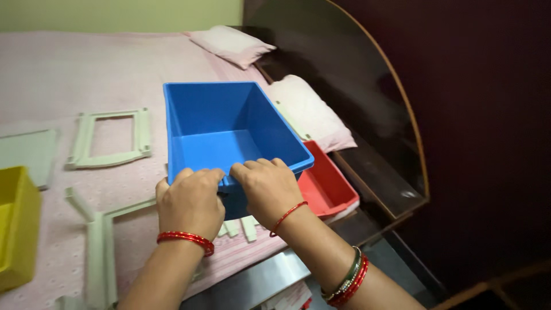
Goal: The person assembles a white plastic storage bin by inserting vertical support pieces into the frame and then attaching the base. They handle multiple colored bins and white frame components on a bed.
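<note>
A blue plastic bin rests tilted on a bed covered in a pink sheet, its open side facing me and empty. My left hand and my right hand both grip the bin's near rim, side by side. Red bangles circle both wrists. Beneath the bin lie pale green plastic slats, partly hidden by my hands.
A red bin lies right of the blue one at the bed edge. A yellow bin stands at far left. Pale green frames and rails lie on the sheet. Two pillows rest by a dark wooden headboard.
</note>
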